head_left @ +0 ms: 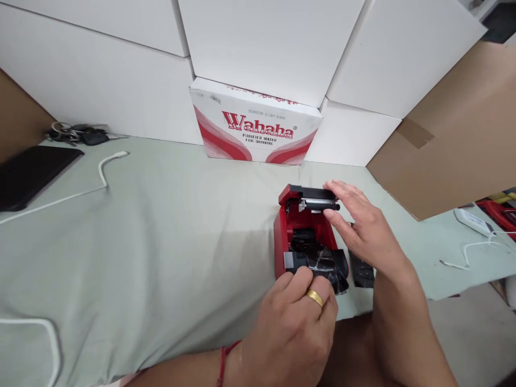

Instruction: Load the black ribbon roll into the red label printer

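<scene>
Left grip [296, 320]: pinched on glossy film [322, 260] | right grip [360, 228]: pinching lid [308, 192] | boxy red case [279, 247]

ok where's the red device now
In the head view, the red device sits right of centre, right hand at its raised lid, left hand at its near end.

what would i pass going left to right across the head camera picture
Flat black slab → bunch of keys → Wahaha box → open red device → right hand → small white strip.
</scene>
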Available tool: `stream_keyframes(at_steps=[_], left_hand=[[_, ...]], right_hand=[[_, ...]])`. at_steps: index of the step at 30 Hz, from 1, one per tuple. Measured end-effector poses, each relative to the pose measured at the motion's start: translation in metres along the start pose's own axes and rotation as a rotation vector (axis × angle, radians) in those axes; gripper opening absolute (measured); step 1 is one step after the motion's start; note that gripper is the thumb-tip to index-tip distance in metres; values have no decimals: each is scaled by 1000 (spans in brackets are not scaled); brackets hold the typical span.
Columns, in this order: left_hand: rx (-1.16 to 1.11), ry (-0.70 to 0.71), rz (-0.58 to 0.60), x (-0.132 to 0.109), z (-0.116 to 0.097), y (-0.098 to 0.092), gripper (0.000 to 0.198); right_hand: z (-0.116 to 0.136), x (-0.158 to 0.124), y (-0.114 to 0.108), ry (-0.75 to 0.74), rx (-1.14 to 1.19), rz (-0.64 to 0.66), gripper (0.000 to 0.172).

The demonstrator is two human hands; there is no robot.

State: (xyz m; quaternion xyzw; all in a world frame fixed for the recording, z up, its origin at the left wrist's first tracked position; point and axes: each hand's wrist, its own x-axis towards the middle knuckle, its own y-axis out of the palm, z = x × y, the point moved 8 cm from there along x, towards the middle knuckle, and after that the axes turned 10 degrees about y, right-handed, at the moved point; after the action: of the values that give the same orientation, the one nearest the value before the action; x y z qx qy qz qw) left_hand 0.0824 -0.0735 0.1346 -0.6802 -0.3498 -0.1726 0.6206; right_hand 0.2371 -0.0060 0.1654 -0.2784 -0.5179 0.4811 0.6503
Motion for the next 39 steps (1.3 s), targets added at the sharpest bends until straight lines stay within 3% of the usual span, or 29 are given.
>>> stream_keyframes(at_steps=[2,4,7,9,15,22,27,31,35,39], left_hand=[[24,10,1,-2,-1,1,21],[70,8,-22,-4,-1,0,24],[125,6,-65,-6,1,-5,33],[143,-12,-55,-5,6,-7,42],[236,-67,110,-3,25,0,52],[214,-76,95,-3,32,0,51],[280,-122,77,-6,37,-10,49],[342,-121,160,-8,39,-14,40],[407,-4,304,-14,31,-3,42],[334,-54,272,-18,30,-3,41]], right_hand=[[4,-7,-11,42,7,32,41],[11,-18,-15,76,-20,157,34],[21,-33,-8,82,-109,375,37],[24,-37,-4,93,-157,430,40],[30,-32,2,125,-250,476,38],[37,-30,12,143,-372,550,31],[21,-32,4,168,-234,476,33],[17,-35,2,175,-152,492,35],[29,-40,-4,129,-148,506,37],[49,-45,-9,30,-46,565,38]])
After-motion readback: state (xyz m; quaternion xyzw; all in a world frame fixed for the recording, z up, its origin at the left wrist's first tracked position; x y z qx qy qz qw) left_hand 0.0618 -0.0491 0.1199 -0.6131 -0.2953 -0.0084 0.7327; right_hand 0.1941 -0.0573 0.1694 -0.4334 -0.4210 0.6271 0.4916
